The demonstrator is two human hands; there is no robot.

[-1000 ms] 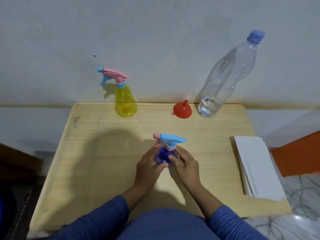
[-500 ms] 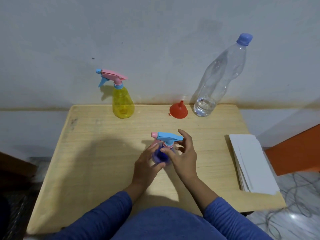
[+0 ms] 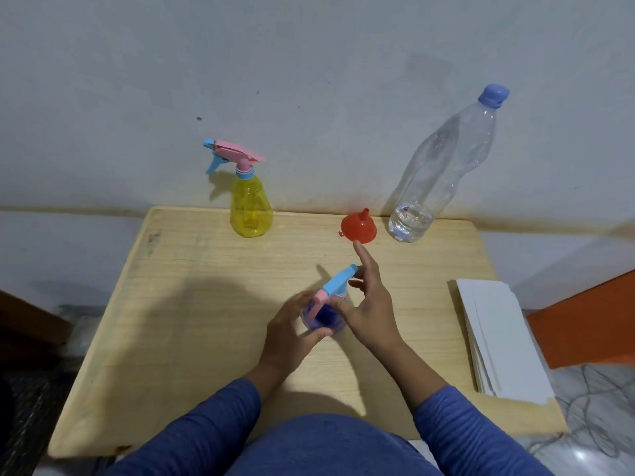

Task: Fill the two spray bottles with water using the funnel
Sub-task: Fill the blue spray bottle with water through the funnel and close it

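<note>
Mid-bench, the left hand (image 3: 290, 333) has its fingers curled round the blue spray bottle (image 3: 323, 316). The right hand (image 3: 369, 304) pinches the bottle's blue and pink spray head (image 3: 335, 285), forefinger stretched out straight. At the back of the wooden bench (image 3: 192, 304) stand a yellow spray bottle (image 3: 251, 207), a red funnel (image 3: 358, 228) spout up, and a water bottle (image 3: 443, 170) holding little water. White papers (image 3: 501, 338) lie at the right edge.

Blue spray bottle (image 3: 323, 316) — hand-held, upright
</note>
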